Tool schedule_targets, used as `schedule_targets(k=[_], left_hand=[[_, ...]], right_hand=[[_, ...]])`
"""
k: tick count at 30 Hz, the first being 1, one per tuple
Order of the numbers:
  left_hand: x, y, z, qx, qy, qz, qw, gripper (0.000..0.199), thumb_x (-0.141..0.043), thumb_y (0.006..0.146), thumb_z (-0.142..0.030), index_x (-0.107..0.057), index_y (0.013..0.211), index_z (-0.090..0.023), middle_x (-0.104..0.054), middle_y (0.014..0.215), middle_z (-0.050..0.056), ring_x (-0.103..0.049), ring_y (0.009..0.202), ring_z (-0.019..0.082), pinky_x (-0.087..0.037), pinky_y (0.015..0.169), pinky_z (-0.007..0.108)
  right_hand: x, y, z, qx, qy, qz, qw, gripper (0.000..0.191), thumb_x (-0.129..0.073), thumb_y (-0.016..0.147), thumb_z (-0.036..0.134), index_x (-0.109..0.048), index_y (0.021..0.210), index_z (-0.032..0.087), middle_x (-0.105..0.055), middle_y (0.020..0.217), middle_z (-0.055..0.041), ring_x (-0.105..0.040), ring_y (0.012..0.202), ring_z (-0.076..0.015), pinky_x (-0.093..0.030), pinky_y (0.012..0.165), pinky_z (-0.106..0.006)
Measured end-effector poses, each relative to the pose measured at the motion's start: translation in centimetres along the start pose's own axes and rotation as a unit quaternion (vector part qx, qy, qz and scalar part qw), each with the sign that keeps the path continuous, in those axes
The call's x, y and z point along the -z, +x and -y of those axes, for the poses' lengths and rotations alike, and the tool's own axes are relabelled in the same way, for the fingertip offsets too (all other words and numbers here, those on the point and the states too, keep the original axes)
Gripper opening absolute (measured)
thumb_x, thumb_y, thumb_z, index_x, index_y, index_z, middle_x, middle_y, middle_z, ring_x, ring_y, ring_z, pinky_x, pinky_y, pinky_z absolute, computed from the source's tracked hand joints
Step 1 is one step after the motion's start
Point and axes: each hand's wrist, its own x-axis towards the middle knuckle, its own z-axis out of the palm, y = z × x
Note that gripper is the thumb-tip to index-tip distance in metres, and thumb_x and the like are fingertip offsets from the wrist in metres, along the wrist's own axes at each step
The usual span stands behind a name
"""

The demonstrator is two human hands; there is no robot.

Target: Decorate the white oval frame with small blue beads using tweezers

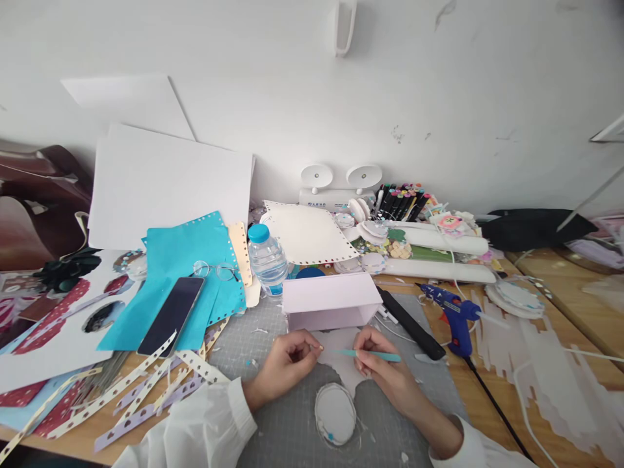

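Observation:
My right hand (pixel 385 364) pinches a slim teal craft tool (pixel 373 354), its tip pointing left over a pale pink paper cut-out (pixel 341 364) on the grey cutting mat (pixel 287 429). My left hand (pixel 287 361) is curled, fingertips pinched together near the cut-out's left edge; whether it grips anything is hidden. A pale pink paper box (pixel 329 300) stands just beyond both hands. An oval paper piece (pixel 335 413) lies on the mat between my wrists.
A blue glue gun (pixel 451 312) and a black bar (pixel 412 325) lie to the right. Water bottle (pixel 267 259), phone (pixel 170 315), glasses (pixel 214 268) on teal paper (pixel 180 260), punched paper strips (pixel 146 390) at left. Markers (pixel 400 198) by the wall.

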Motion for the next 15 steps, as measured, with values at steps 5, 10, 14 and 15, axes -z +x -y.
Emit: schedule_targets(k=[5,10,14,15], left_hand=[[-0.02,-0.02,-0.18,0.004,-0.002,0.003,1.000,0.030,-0.059,0.083,-0.042,-0.061,0.080,-0.012,-0.039,0.052,-0.006,-0.032,0.049,0.007,-0.025,0.048,0.021],[0.01,-0.07,-0.30,0.004,-0.002,0.007,1.000,0.034,-0.059,0.083,-0.046,-0.062,0.080,-0.012,-0.039,0.052,-0.006,-0.032,0.048,0.007,-0.025,0.047,0.020],[0.02,0.08,-0.25,0.000,-0.002,0.009,1.000,0.035,-0.059,0.083,-0.046,-0.063,0.081,-0.012,-0.038,0.052,-0.006,-0.032,0.049,0.007,-0.026,0.048,0.020],[0.02,0.13,-0.19,0.000,-0.002,0.011,1.000,0.035,-0.059,0.082,-0.047,-0.063,0.081,-0.012,-0.039,0.053,-0.006,-0.032,0.049,0.007,-0.026,0.048,0.020]], right_hand=[[-0.04,-0.15,0.11,-0.001,-0.008,-0.004,1.000,0.020,-0.065,0.084,0.036,-0.057,0.077,0.019,-0.050,0.063,0.0029,-0.044,0.056,-0.0100,-0.033,0.053,-0.024],[0.04,-0.32,0.03,0.000,-0.017,-0.002,1.000,0.019,-0.064,0.084,0.036,-0.057,0.078,0.019,-0.051,0.064,0.0026,-0.044,0.056,-0.0107,-0.033,0.053,-0.024],[-0.01,-0.15,0.16,0.001,-0.022,-0.001,1.000,0.019,-0.064,0.085,0.036,-0.057,0.078,0.019,-0.050,0.064,0.0025,-0.045,0.057,-0.0109,-0.033,0.053,-0.024],[-0.04,-0.09,0.22,0.001,-0.024,-0.001,1.000,0.020,-0.063,0.085,0.036,-0.057,0.077,0.019,-0.050,0.064,0.0025,-0.045,0.057,-0.0109,-0.033,0.053,-0.024]])
